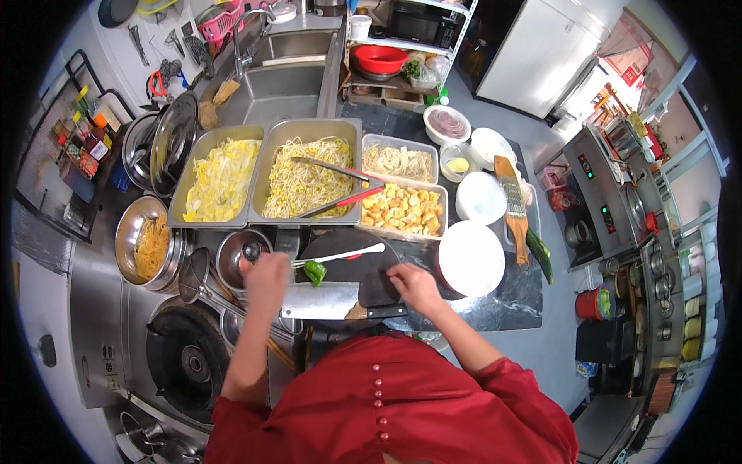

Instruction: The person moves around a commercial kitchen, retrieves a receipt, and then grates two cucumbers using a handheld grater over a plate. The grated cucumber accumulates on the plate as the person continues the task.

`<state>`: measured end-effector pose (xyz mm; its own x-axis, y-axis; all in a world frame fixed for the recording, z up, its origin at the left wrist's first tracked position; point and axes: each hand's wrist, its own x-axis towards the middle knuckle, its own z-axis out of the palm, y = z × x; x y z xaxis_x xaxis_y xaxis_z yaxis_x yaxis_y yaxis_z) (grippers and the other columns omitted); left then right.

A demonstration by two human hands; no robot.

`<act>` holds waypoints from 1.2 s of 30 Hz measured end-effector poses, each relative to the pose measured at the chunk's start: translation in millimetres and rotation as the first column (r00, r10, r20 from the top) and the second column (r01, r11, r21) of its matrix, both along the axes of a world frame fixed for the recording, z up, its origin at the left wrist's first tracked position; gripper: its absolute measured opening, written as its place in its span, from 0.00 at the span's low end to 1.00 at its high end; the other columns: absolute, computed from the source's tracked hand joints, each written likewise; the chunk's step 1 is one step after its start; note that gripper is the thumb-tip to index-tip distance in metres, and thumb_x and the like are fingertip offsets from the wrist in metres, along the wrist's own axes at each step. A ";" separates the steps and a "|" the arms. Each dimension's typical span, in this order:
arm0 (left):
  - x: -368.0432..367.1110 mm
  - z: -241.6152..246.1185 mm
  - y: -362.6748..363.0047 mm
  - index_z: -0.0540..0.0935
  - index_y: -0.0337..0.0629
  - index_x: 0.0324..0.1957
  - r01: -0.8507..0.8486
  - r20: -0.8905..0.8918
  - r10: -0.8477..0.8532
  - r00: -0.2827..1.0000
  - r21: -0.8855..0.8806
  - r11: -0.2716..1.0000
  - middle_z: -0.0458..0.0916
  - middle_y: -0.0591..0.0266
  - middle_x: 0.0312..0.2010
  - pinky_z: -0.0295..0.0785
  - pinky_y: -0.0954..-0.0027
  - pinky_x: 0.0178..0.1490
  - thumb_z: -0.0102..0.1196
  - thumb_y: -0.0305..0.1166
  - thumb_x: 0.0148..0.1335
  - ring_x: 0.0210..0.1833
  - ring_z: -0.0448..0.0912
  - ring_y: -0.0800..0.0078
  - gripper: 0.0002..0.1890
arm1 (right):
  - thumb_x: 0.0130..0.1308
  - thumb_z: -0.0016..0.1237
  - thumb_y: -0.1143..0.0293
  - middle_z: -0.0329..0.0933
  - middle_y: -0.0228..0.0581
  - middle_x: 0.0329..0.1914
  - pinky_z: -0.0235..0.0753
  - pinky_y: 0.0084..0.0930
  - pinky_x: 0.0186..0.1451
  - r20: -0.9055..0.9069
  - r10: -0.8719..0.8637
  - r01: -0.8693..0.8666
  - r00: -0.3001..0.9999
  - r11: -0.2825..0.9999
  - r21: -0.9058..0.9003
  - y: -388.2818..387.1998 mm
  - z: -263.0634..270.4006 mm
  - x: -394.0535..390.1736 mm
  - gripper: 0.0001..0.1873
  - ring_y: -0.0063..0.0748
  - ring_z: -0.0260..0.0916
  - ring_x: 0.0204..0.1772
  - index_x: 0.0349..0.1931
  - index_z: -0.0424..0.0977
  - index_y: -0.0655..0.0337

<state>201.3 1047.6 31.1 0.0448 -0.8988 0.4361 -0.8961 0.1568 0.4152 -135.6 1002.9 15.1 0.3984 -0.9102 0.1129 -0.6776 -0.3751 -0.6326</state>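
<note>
My left hand [269,284], slightly blurred, is over the right side of a steel bowl [227,255]. A dark round knob-like thing [251,250] shows at its fingertips; whether I grip it is unclear. My right hand [416,286] is at the right edge of a round dark cutting board [348,272], fingers bent together, with no object visible in them. On the board are a piece of green pepper [316,271], a white-handled utensil [339,255] and a bit of red [354,256]. A cleaver [324,300] lies along the near edge, its handle to the right.
Beyond the board stand steel pans of cut yellow-white vegetable [220,180] and bean sprouts [307,148], with tongs [342,200] across. Fried tofu pieces [400,209], a white tub [470,258], a wooden grater [511,203] and a cucumber [539,255] are rightward. A wok burner [191,359] is at left.
</note>
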 end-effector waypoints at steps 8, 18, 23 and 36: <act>-70.4 -42.7 0.0 0.75 0.51 0.55 -0.094 0.011 0.096 0.995 0.302 0.949 0.70 0.49 0.52 0.70 0.54 0.55 0.63 0.35 0.52 0.56 0.69 0.48 0.26 | 0.55 0.52 0.71 0.73 0.36 0.41 0.71 0.37 0.47 -0.280 0.090 -0.210 0.956 0.876 -0.434 -50.9 -29.1 48.5 0.16 0.41 0.69 0.48 0.45 0.76 0.57; -79.3 -47.5 -0.1 0.76 0.45 0.51 -0.059 -0.262 0.114 0.958 0.206 0.977 0.72 0.54 0.47 0.72 0.59 0.51 0.63 0.28 0.50 0.50 0.74 0.53 0.23 | 0.53 0.53 0.74 0.69 0.40 0.34 0.69 0.38 0.46 -0.272 0.119 -0.223 0.955 0.894 -0.390 -65.2 -34.0 47.0 0.06 0.44 0.68 0.43 0.33 0.74 0.57; -88.0 -40.7 1.7 0.77 0.46 0.50 -0.097 -0.203 0.120 0.972 0.121 0.988 0.73 0.57 0.47 0.71 0.60 0.52 0.63 0.28 0.49 0.51 0.73 0.55 0.22 | 0.55 0.52 0.76 0.73 0.43 0.34 0.69 0.41 0.46 -0.178 0.162 -0.213 0.971 0.923 -0.320 -70.3 -29.7 41.4 0.06 0.48 0.70 0.42 0.33 0.71 0.59; -94.1 -29.4 49.2 0.81 0.39 0.35 -0.106 -0.372 0.099 0.923 -0.001 0.994 0.77 0.57 0.36 0.72 0.63 0.45 0.57 0.21 0.53 0.41 0.76 0.57 0.07 | 0.54 0.53 0.76 0.73 0.48 0.29 0.71 0.42 0.43 -0.006 0.086 -0.085 0.996 0.966 -0.245 -71.1 -32.7 42.8 0.05 0.52 0.71 0.38 0.31 0.73 0.61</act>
<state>107.2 1096.8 1.6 0.2983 -0.8718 0.3886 -0.6901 0.0842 0.7188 -92.8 931.8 -17.6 0.4723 -0.8171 0.3307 -0.6333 -0.5755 -0.5174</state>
